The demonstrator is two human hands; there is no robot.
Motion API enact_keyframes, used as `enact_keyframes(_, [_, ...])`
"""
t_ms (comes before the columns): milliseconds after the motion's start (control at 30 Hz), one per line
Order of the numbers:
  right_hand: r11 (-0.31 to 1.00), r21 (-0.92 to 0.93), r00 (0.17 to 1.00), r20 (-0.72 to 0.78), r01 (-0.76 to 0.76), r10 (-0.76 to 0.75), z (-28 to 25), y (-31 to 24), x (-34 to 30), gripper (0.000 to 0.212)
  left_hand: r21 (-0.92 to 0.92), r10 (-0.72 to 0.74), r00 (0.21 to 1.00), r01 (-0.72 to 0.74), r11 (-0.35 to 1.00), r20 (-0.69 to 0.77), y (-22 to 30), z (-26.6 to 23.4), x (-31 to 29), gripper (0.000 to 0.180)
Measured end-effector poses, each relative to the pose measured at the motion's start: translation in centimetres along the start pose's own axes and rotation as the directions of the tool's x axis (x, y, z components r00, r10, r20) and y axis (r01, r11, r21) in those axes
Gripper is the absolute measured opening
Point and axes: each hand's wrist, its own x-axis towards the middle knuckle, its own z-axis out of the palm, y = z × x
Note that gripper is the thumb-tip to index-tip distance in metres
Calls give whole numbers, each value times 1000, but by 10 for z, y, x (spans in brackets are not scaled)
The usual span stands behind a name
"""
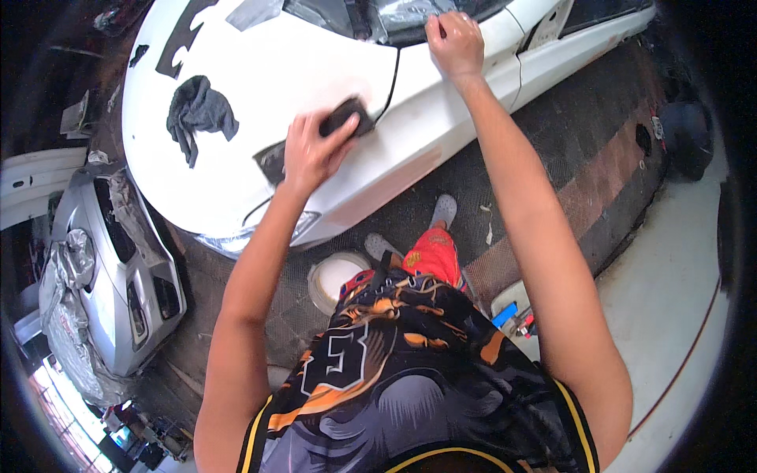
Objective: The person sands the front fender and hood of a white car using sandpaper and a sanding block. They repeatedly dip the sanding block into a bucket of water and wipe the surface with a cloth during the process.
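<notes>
My left hand (310,154) is closed on a dark sanding block (347,117), which lies against the white car's hood (276,67) near the fender seam. Beside that hand, a dark flat piece (272,162) lies on the paint, partly hidden by my wrist. My right hand (457,46) is curled into a fist above the car's edge by the windshield base; whatever it may hold is hidden. A crumpled dark grey cloth (201,114) rests on the hood to the left. Dull pinkish patches (406,177) show on the fender.
A white bucket (335,277) of pale liquid stands on the dark floor by my feet. To the left is a silver car part-covered in plastic sheeting (67,315). Small tools, one with a blue part (505,314), lie at my right. Grey plastic (402,20) covers the windshield area.
</notes>
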Motion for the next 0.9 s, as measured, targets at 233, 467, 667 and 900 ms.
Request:
enact_keyframes(233, [998, 48, 999, 4, 39, -39, 0, -11, 2, 30, 35, -95, 989, 99, 994, -109, -19, 17, 74, 41])
enact_keyframes(467, [1000, 27, 1000, -25, 15, -15, -2, -8, 3, 27, 51, -62, 995, 66, 997, -73, -7, 6, 24, 45])
enact_keyframes(667, [997, 70, 999, 24, -35, 33, -8, -13, 4, 21, 83, -11, 997, 18, 996, -80, -7, 18, 39, 50])
enact_keyframes(900, [994, 100, 999, 12, -39, 38, -2, -15, 6, 20, 148, -10, 994, 26, 989, -110, -6, 27, 81, 52])
